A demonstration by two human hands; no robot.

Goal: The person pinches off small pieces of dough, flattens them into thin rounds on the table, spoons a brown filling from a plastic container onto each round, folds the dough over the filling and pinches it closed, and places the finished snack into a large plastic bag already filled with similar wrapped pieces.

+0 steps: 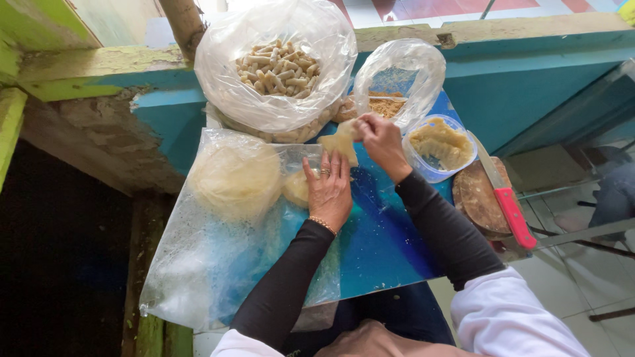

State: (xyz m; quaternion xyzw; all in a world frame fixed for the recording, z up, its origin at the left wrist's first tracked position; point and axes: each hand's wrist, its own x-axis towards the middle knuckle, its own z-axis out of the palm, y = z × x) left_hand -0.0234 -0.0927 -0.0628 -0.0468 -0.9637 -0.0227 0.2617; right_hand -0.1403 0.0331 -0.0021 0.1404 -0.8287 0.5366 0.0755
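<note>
My right hand (378, 135) pinches a thin pale wrapper sheet (339, 141) and lifts it off the blue table (383, 238). My left hand (329, 188) lies flat, fingers spread, on a plastic sheet (218, 258), beside a small stack of pale round wrappers (296, 187). A ring and a bracelet are on the left hand. A larger round stack of wrappers (235, 175) sits under the plastic to the left.
A big clear bag of rolled snacks (278, 69) stands at the back. A smaller open bag (400, 79) and a plastic tub of filling (440, 145) are to the right. A red-handled knife (506, 198) rests on a round wooden board (479, 198).
</note>
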